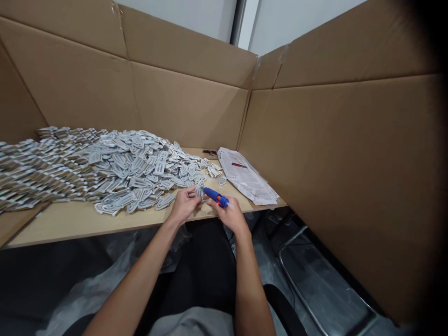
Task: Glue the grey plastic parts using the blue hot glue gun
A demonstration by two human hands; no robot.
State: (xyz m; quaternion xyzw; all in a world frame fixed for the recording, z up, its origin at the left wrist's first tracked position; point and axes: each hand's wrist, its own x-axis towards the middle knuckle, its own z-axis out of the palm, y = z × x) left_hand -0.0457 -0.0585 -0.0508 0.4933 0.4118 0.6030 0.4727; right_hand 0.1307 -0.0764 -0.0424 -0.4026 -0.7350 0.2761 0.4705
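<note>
A small grey-and-white flat piece [199, 189] is gripped between the fingers of my left hand [185, 203], near the table's front edge. My right hand [231, 213] is closed round a blue pen-like tool [216, 196] with an orange part and a red light. The tool points up and left, its tip close to the piece; whether they touch is too small to tell. Just behind my left hand lies a large loose heap of similar grey pieces [140, 158]. Further left, more pieces are stacked in slanting rows [52, 172].
Tall cardboard walls [189, 107] enclose the table [80, 226] at the back and right. A printed paper sheet [245, 175] with a red-and-black item [239, 164] lies on the right. A metal-framed chair [315, 280] stands below at the right.
</note>
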